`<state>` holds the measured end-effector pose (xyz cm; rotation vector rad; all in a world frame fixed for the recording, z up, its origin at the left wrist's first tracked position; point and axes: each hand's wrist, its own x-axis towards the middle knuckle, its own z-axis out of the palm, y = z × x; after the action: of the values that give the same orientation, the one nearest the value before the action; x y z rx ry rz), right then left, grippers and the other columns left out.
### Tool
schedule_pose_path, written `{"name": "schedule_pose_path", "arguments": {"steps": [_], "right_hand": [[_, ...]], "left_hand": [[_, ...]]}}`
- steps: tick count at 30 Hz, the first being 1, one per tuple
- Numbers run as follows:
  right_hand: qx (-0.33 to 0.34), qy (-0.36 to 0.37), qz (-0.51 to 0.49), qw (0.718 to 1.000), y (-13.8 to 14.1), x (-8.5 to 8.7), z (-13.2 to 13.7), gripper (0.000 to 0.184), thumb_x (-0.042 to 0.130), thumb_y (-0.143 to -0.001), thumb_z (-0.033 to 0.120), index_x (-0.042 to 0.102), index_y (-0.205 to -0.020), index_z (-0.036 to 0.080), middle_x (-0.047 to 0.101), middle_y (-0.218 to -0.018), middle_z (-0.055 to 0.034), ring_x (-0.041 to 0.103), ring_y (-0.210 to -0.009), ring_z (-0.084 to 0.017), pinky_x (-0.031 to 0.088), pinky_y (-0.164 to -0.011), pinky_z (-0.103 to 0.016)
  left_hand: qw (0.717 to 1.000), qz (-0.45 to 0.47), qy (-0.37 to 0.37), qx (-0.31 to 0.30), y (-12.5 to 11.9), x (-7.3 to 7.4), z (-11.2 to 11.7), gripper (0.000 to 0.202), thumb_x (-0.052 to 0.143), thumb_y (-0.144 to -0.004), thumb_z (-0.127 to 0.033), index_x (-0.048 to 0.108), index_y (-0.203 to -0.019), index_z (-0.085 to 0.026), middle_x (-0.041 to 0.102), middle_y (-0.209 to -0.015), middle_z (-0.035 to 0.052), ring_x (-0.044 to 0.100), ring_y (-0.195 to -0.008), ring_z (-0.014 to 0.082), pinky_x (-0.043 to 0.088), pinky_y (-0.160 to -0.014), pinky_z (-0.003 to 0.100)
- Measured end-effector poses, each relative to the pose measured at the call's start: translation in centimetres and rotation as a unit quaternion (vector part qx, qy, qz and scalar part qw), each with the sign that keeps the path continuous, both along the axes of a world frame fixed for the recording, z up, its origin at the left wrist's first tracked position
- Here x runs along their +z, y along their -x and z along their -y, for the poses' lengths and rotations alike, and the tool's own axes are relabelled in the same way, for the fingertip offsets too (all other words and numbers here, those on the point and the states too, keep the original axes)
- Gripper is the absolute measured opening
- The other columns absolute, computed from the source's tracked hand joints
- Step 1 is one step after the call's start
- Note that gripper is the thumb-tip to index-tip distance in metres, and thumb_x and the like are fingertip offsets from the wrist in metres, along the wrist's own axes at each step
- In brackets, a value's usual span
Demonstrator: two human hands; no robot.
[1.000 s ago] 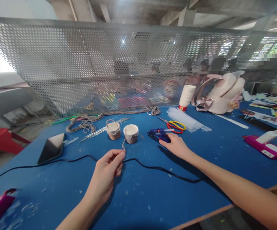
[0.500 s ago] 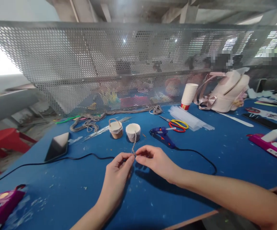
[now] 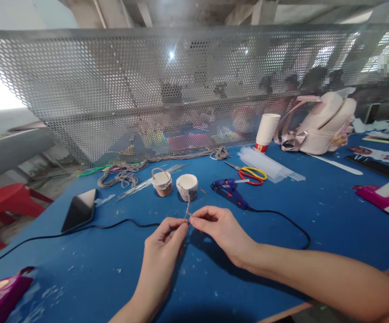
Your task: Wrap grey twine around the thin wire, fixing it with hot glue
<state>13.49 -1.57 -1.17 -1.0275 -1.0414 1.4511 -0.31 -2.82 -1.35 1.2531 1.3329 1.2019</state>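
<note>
Between my hands runs a thin grey twisted cord (image 3: 188, 205), its far end rising toward a small cup wrapped at the rim (image 3: 187, 187). My left hand (image 3: 168, 237) pinches the cord's near end between thumb and forefinger. My right hand (image 3: 214, 224) is closed on the cord too, its fingertips almost touching the left ones. Just left of that cup stands a second small cup with a looped handle (image 3: 162, 183). To the right lies a blue hot glue gun (image 3: 230, 192) with a glue stick in its back.
Scissors (image 3: 252, 176), clear plastic strips (image 3: 270, 165) and stacked paper cups (image 3: 267, 133) lie behind the glue gun. A pale backpack (image 3: 322, 123) sits at back right. A phone (image 3: 80, 209), grey cord bundle (image 3: 122, 175) and black cable (image 3: 113, 223) are left.
My fingertips have shifted slightly down and apart along the cord, and the cord's upper part now hangs lower against the cup. The view has moved a little.
</note>
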Motion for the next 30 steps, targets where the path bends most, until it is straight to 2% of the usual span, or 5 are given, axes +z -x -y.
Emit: {"name": "schedule_pose_path", "arguments": {"steps": [12,22,30], "right_hand": [[0.006,0.007,0.006,1.000,-0.4,0.5,0.3,0.018,0.070,-0.066,0.033,0.066,-0.068,0.015,0.058,-0.062,0.0024,0.048,-0.063,-0.010,0.038,-0.064,-0.025],[0.018,0.035,-0.014,0.999,-0.4,0.0,0.1,0.019,0.072,-0.064,0.033,0.065,-0.065,0.015,0.057,-0.060,0.0021,0.048,-0.061,-0.011,0.037,-0.063,-0.025],[0.057,0.049,-0.061,0.995,-0.5,-0.5,-0.1,0.020,0.074,-0.064,0.031,0.065,-0.064,0.014,0.057,-0.059,0.0019,0.048,-0.060,-0.010,0.035,-0.063,-0.025]], "left_hand": [[0.999,0.038,0.016,0.005,0.0,-0.4,0.0,0.032,0.068,-0.070,-0.046,0.058,-0.079,-0.017,0.036,-0.045,-0.0094,0.028,-0.044,0.0066,0.020,-0.042,0.018],[0.992,0.113,0.030,-0.035,-0.2,-0.2,0.2,0.028,0.068,-0.072,-0.041,0.057,-0.076,-0.016,0.037,-0.046,-0.0093,0.028,-0.042,0.0056,0.022,-0.041,0.018],[0.986,0.140,0.059,-0.067,-0.1,-0.4,0.2,0.025,0.066,-0.076,-0.040,0.056,-0.079,-0.017,0.039,-0.044,-0.0091,0.029,-0.042,0.0052,0.020,-0.040,0.017]]}}
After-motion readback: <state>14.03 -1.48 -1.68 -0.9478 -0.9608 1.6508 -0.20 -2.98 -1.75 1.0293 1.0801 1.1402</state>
